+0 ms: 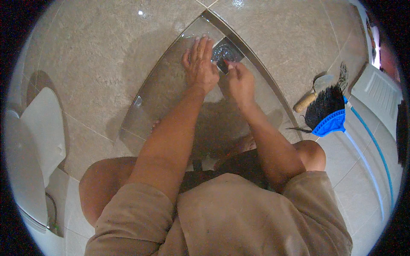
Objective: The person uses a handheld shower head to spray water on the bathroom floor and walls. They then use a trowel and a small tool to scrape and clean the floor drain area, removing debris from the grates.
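Note:
My left hand [199,64] lies flat on the wet floor tile, fingers stretched out just left of a dark square floor drain [225,50]. My right hand [241,83] is at the near edge of that drain, its thumb and fingers pinched together. A small reddish tip shows at those fingers; what it belongs to is hidden. Water glistens over the drain's surface. Both hands are inside the sunken tiled shower floor [171,85], which narrows to a corner at the far end.
To the right lie a trowel with a wooden handle [304,103], a blue broom with black bristles [329,121] and a blue hose [376,145]. A white slatted plastic piece [378,89] stands beyond. A white toilet [32,158] is at the left. A raised tile edge [260,66] borders the shower floor.

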A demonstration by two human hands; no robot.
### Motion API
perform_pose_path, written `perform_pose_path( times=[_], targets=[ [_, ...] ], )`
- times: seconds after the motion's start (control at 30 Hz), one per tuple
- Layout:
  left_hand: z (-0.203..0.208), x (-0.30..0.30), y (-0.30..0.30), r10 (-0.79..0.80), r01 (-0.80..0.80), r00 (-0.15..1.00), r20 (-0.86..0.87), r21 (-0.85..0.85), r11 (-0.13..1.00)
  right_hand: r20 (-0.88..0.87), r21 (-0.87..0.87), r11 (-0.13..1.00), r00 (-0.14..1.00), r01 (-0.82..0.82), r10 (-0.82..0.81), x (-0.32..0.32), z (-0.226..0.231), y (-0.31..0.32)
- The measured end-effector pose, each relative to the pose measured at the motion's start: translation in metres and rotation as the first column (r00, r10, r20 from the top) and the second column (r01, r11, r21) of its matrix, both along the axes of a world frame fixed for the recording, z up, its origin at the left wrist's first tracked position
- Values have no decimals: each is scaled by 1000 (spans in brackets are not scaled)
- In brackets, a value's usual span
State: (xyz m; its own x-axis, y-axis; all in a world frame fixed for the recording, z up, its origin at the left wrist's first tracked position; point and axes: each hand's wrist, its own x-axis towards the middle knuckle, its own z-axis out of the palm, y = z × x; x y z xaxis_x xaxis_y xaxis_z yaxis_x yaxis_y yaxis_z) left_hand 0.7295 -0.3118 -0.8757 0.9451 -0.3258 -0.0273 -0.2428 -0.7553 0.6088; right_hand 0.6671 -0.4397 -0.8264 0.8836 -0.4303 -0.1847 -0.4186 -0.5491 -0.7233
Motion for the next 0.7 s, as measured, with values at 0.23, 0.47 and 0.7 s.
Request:
perform_pose_path(
  times=[0.23, 0.47, 0.7],
  targets=[
    [-11, 2, -3, 64, -59, 996, 55, -86, 995, -257, 184, 970, 960, 158, -108, 24, -19, 0],
    [-2, 1, -1, 50, -48, 999, 21, -77, 996, -418, 453, 804, 888, 386, -191, 30, 2, -1],
    [2, 7, 1, 69, -76, 996, -56, -125, 989, -660, 496, 692, 746, 524, -92, 68, 42, -9]
  ],
)
